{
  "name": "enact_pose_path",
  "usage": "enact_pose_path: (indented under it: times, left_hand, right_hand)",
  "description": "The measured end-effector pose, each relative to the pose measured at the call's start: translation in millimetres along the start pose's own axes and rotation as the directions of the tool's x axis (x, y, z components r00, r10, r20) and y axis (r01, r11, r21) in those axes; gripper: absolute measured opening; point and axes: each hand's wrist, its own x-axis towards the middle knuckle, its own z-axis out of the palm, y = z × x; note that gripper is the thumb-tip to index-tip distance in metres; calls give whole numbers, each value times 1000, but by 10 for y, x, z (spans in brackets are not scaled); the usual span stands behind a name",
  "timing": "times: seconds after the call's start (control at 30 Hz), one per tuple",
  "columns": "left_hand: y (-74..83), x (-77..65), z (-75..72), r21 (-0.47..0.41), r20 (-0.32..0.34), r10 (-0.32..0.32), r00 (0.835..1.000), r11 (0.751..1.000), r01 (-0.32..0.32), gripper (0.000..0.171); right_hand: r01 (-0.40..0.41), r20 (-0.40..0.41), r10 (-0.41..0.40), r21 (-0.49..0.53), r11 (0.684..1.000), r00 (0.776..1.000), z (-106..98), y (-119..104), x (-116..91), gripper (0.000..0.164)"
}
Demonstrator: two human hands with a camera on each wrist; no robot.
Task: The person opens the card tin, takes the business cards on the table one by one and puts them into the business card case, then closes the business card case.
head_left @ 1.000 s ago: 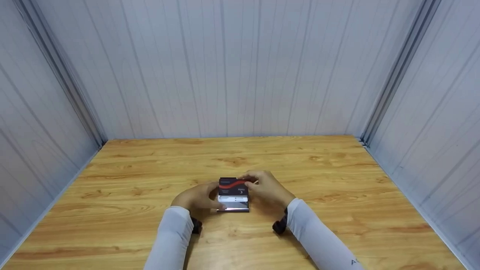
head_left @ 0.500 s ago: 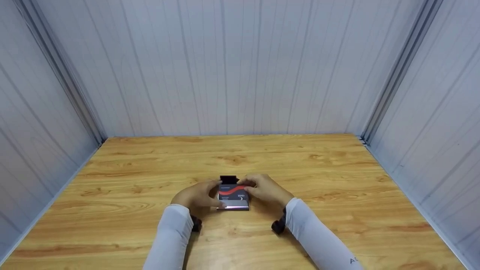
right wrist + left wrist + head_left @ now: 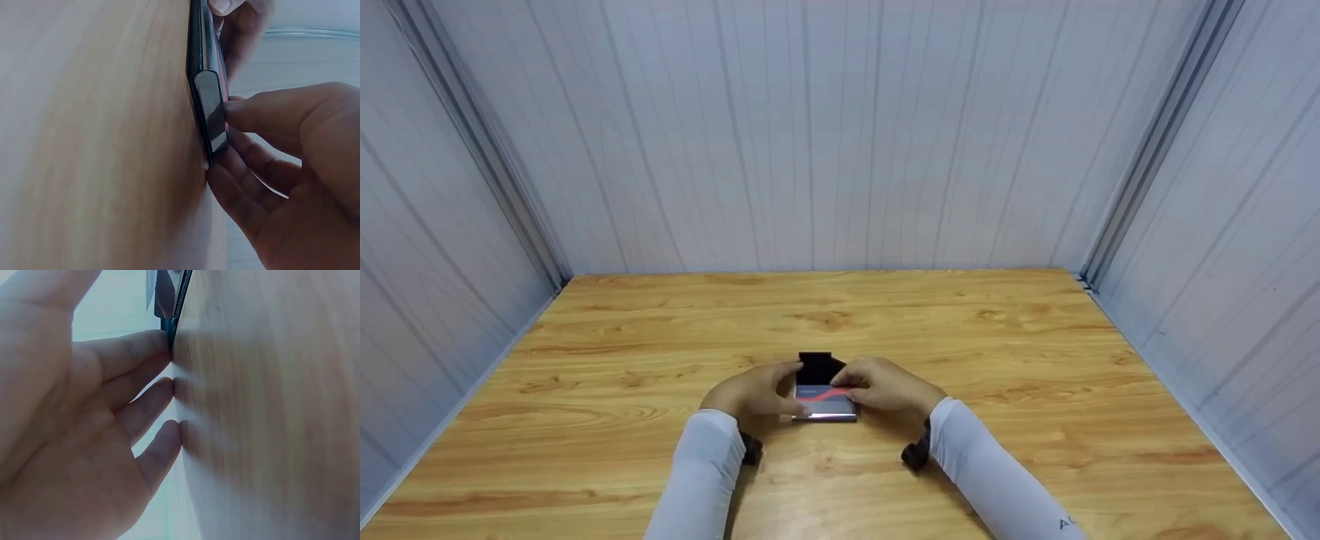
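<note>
A flat card case [image 3: 832, 418], silvery and black, lies on the table with its black flap [image 3: 814, 369] folded back on the far side. A dark card [image 3: 810, 394] with a red wavy stripe is partly inside the case. My left hand [image 3: 751, 391] holds the case at its left side, thumb on the near part and a finger at the far corner. Thumb and fingers of my right hand [image 3: 889, 387] pinch the card at the right. In the right wrist view, the shiny end of the case [image 3: 209, 107] shows beside those fingers.
The wood-grain table [image 3: 997, 337] extends around both hands. Pale panelled walls [image 3: 840, 135] stand at the back and both sides. A black camera mount [image 3: 916, 454] sits under the right wrist, and another black mount [image 3: 751, 448] under the left.
The striped card has slid toward me into the case, drawn by my right hand. The white card strip is covered, and more black flap shows behind. My left hand has stayed put.
</note>
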Motion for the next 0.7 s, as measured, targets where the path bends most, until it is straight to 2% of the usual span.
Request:
enact_pose_path:
  times: [0.13, 0.4, 0.57, 0.7]
  left_hand:
    - [-2, -2, 1, 1, -2, -2, 1000, 1000, 2, 96]
    - [4, -12, -5, 15, -1, -7, 1000, 1000, 7, 95]
    - [-4, -12, -15, -2, -3, 11, 1000, 1000, -11, 96]
    - [-5, -14, -14, -6, -2, 2, 1000, 1000, -2, 95]
  right_hand:
    - [-8, 28, 9, -45, 999, 1000, -3, -27, -12, 28]
    - [4, 63, 0, -55, 998, 998, -25, -38, -21, 34]
    - [-40, 86, 40, 1, 999, 995, -42, -48, -49, 38]
    - [-88, 105, 83, 40, 995, 991, -63, -64, -82, 47]
